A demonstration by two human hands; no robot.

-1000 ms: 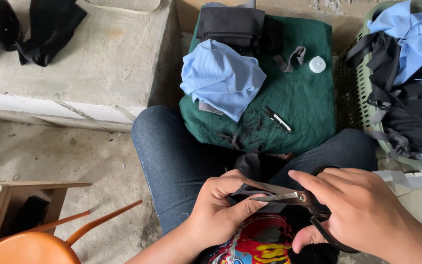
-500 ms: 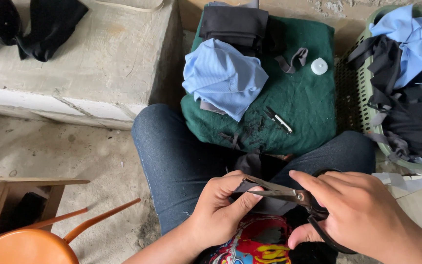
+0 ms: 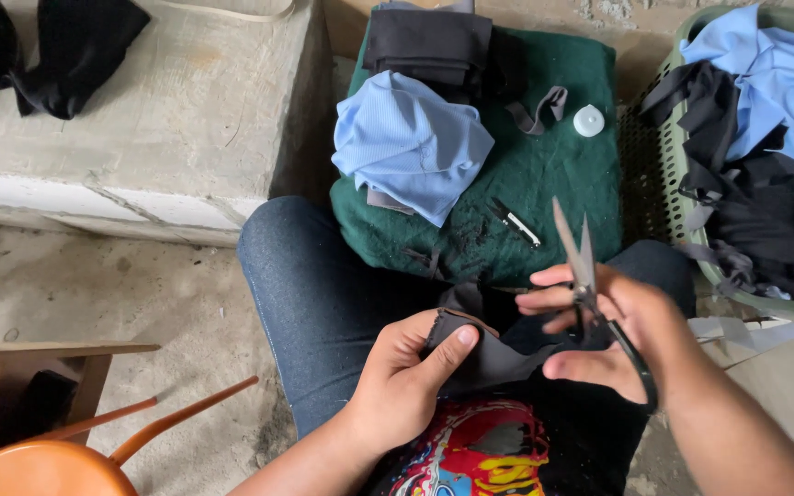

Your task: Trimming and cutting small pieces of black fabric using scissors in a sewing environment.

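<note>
Pinching dark fabric piece (image 3: 493, 354) in left hand (image 3: 406, 381) — right hand (image 3: 613, 335) gripping scissors (image 3: 590, 285), blades slightly parted, pointing up; risking nicked fingers.

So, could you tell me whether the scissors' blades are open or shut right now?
Open slightly: the scissors in the right hand point upward, their two blade tips apart with a narrow gap between them.

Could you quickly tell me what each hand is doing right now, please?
Left hand: closed, pinching a dark grey fabric piece.
Right hand: closed around black-handled metal scissors, blades pointing up.
</note>
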